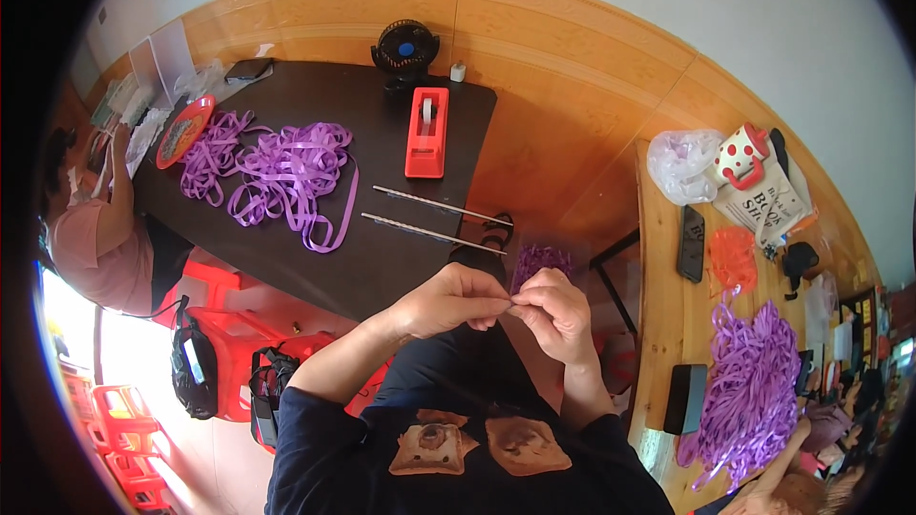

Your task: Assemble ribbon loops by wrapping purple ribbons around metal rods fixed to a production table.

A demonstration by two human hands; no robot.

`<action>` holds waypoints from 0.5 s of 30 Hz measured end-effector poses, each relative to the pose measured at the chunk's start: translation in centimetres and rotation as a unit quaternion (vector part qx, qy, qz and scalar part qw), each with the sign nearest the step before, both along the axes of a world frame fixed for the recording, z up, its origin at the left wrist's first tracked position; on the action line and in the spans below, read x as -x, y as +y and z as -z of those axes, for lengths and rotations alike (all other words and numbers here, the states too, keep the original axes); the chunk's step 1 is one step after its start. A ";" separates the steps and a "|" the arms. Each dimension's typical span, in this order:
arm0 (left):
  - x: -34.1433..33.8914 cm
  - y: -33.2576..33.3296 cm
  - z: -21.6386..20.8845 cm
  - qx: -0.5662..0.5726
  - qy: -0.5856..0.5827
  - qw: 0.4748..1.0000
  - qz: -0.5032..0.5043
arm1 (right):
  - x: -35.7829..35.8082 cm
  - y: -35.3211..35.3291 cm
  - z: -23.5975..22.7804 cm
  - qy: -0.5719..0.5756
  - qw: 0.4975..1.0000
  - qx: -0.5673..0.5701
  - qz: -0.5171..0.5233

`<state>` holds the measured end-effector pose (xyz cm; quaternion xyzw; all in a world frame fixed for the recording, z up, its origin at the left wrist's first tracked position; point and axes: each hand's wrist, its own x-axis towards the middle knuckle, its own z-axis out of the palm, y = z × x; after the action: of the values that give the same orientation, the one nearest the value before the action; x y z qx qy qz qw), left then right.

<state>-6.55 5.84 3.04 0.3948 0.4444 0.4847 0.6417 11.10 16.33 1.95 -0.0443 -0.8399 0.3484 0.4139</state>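
In front of my torso, my left hand (456, 303) and my right hand (556, 313) meet, fingertips pinched together. Whatever they hold between them is too small to make out. Just beyond, two thin metal rods (434, 233) lie side by side, sticking out past the right edge of the dark table (286, 272). Farther back on it stands a red tape dispenser (426, 148) with a roll inside. Loose purple ribbon (291, 172) is heaped to its left. More purple ribbon (542, 262) shows low down behind my right hand.
A black fan (405, 48) and red plate (185, 132) sit on the dark table. At right, a wooden table (658, 324) bears purple ribbon (749, 381), a phone (691, 243) and a spotted cup (742, 154). Another person (100, 248) sits at left, near red stools (224, 362) with bags.
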 end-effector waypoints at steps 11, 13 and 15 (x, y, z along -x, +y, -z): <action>0.7 -0.4 0.4 -0.032 0.078 0.996 0.013 | 0.7 -0.3 -0.2 -0.012 0.997 -0.078 -0.022; 1.3 -0.2 0.7 0.019 0.027 0.999 0.042 | 0.4 -0.7 -0.4 -0.042 0.989 -0.136 -0.036; 1.6 -0.2 1.0 0.070 -0.024 0.995 0.071 | 0.6 -0.5 -0.9 -0.041 0.990 -0.130 -0.045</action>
<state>-8.11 5.63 2.09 0.3675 0.4327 0.4148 0.7111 10.52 15.79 2.83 0.0330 -0.8955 0.2524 0.3650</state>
